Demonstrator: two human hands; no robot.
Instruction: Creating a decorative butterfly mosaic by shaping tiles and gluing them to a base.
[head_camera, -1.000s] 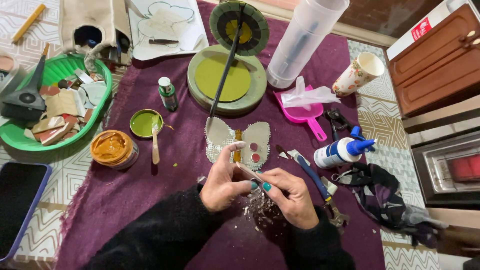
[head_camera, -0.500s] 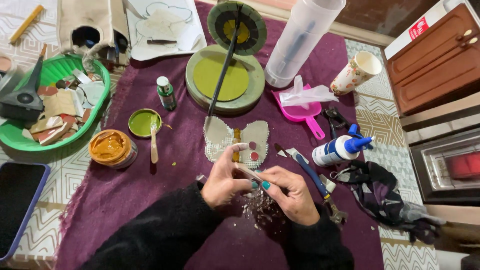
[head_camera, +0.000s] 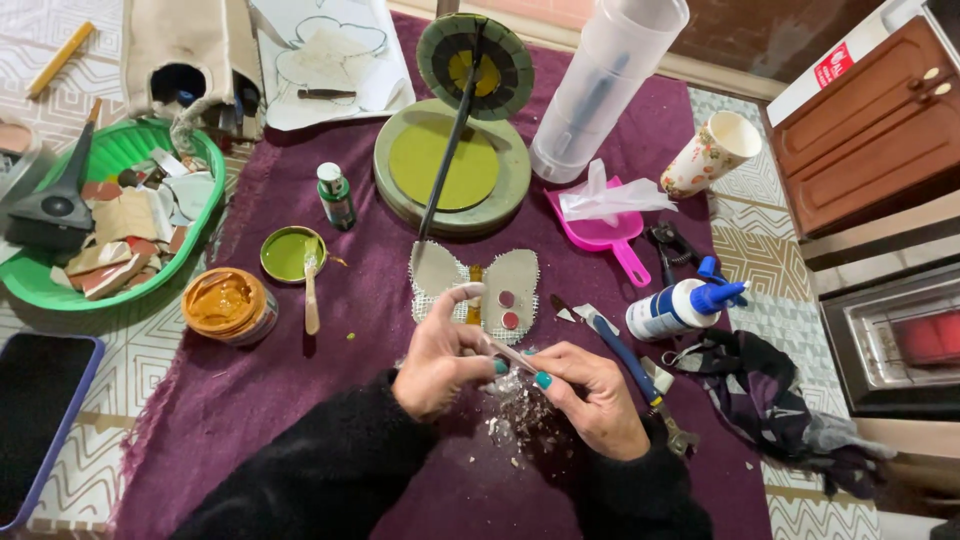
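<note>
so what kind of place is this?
Probably a home craft table: open paint jars, a glue bottle, and a butterfly cutout on a purple cloth, with tile scraps in a green basket.

Left hand (head_camera: 440, 355) a touch nearer the butterfly cutout (head_camera: 478, 288) than before

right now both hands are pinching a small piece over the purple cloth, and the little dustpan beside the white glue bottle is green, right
Not quite: the dustpan is pink, not green, as the head view shows. The rest holds: the left hand and right hand pinch a small piece over the purple cloth, with the white glue bottle beside the dustpan.
</note>
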